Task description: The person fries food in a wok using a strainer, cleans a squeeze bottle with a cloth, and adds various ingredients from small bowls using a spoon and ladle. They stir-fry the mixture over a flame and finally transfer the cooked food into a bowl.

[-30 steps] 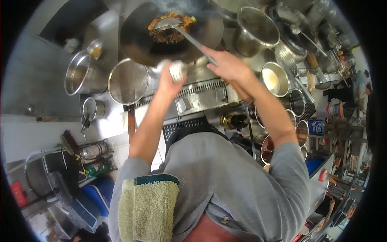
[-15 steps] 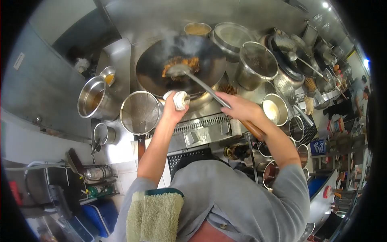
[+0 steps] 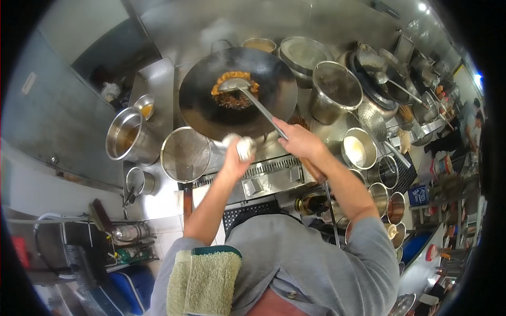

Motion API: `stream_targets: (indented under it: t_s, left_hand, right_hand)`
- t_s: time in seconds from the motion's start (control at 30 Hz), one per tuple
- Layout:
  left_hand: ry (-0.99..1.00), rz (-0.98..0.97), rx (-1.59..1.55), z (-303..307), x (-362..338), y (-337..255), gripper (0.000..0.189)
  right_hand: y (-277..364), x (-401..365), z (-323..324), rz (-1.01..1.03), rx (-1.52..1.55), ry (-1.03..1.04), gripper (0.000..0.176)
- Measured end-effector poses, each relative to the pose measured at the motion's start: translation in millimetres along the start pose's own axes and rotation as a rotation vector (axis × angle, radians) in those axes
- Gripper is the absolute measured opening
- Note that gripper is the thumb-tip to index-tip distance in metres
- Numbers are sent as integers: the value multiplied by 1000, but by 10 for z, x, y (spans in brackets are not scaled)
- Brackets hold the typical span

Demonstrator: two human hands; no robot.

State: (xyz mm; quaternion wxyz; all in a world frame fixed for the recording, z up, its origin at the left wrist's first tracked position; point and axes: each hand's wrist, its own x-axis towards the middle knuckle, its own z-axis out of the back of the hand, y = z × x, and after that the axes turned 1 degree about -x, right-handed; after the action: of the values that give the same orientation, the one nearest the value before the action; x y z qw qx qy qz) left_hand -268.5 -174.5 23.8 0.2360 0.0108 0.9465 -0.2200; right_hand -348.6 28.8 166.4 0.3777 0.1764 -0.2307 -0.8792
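Note:
A large black wok [image 3: 205, 110] stands on the stove, with browned, saucy pieces of food [image 3: 232, 100] in its middle. My right hand [image 3: 300, 139] is closed round the metal shaft of a ladle [image 3: 258, 105], whose wooden end passes under my forearm. The ladle's head rests among the food. My left hand [image 3: 238, 160] is closed on a folded white cloth [image 3: 245, 148] at the wok's near edge. Motion blurs the cloth, and whether it wraps a wok handle is hidden.
Left of the wok stand a round mesh strainer [image 3: 185, 152], a deep steel pot [image 3: 125, 136] and a small bowl of yellow liquid [image 3: 144, 107]. To the right are a tall steel pot [image 3: 336, 92], a pot with white contents [image 3: 358, 150] and a perforated skimmer [image 3: 372, 120]. People stand far right.
The wok's far side has risen, with its far handle now showing. My left hand and the cloth have moved down and slightly right. Less steam shows; the ladle stays in the food.

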Motion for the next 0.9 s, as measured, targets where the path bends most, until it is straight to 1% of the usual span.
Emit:
stream_targets:
  t_s: [0.03,0.07,0.17,0.2,0.23,0.3,0.33,0.37,0.4,0.43,0.47,0.5,0.53,0.57,0.63,0.67,0.7,0.73,0.77,0.8,0.83,0.87,0.9]
  left_hand:
    - [111,48,-23,167,-66,175,31]
    - [2,50,30,163,-240,341,31]
    - [-115,-6,71,-192,-537,320,30]
    - [-164,-16,46,-305,-480,149,29]
    - [-207,-30,24,-384,-394,-34,28]
    - [-203,-20,-7,-423,-276,-294,29]
    - [-214,10,2,-482,-396,-346,30]
    - [-150,72,6,-477,-456,-391,31]
    - [-95,88,18,-424,-413,-410,32]
    - [-50,109,28,-369,-359,-415,32]
    - [-86,101,63,-452,-374,-455,27]
    - [-97,66,96,-401,-254,-456,27]
    - [-80,20,86,-308,-199,-363,26]
    - [-52,-38,71,-253,-106,-276,25]
    - [125,36,28,85,-22,22,22]
    - [-15,34,8,196,-35,215,31]
    - [-46,11,80,254,-147,359,30]
    - [-88,-15,59,110,-334,383,30]
    - [-131,-36,40,-40,-494,354,29]
    - [-74,-16,13,65,-382,243,29]
    - [-77,-6,-29,-69,-362,50,30]
    - [-85,5,24,-199,-287,-171,31]
    - [-86,13,74,-269,-232,-288,32]
  right_hand:
    - [-7,14,-40,4,12,-58,61]
    - [93,-82,33,-27,30,-43,62]
    - [-66,-360,43,189,43,-180,64]
    - [54,-518,201,10,102,-43,63]
    - [-3,-625,219,97,70,-84,64]
    - [140,-886,453,87,108,36,66]
    - [97,-990,529,56,119,106,66]
    - [97,-1064,599,30,133,163,67]
    - [153,-1085,700,-72,150,275,67]
    - [144,-1017,709,-27,92,252,66]
    - [101,-915,653,12,43,235,66]
    - [24,-808,548,45,-2,222,65]
    - [-194,-596,322,182,15,108,65]
    - [-221,-462,182,130,1,80,65]
    - [-127,-192,64,46,-39,16,63]
    - [-114,-194,76,61,-21,6,64]
    - [-93,-215,87,80,0,-7,65]
    - [-66,-200,125,99,23,-25,65]
    - [-27,-188,206,58,72,32,66]
    - [18,-221,281,8,124,96,66]
    - [42,-261,288,-50,181,165,66]
    - [58,-229,266,-45,195,156,66]
    - [68,-131,222,-67,116,172,66]
